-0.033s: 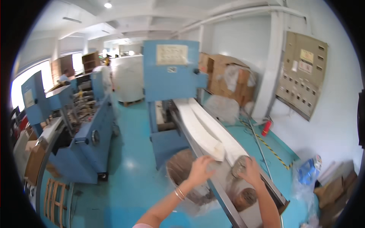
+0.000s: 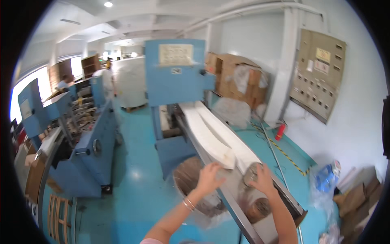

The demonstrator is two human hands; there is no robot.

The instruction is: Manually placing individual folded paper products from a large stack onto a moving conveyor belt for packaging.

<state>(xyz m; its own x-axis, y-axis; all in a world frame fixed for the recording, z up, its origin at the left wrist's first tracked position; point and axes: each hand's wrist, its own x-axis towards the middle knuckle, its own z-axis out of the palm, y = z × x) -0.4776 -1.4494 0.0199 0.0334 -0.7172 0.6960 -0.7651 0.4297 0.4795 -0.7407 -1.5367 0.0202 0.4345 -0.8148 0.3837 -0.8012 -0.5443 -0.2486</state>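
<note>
Two long rows of white paper-like sheets lie side by side on a narrow metal track that runs out of a blue machine. At the near end of the left row is my left hand, its fingers spread and nothing in them. My right hand has its fingers and thumb around the right side of a round grey-brown block, which stands against the near end of the right row. A second round brown block sits closer to me on the track, beside my right forearm.
Below the track, on the left, stands a plastic-lined round bin. Another blue machine and a wooden pallet are farther left. A red fire extinguisher, a grey wall panel and plastic-wrapped goods line the right side.
The whole scene has shifted slightly left and up in the picture. My left hand has drawn back a little from the end of the left row; my right hand stays at the round block.
</note>
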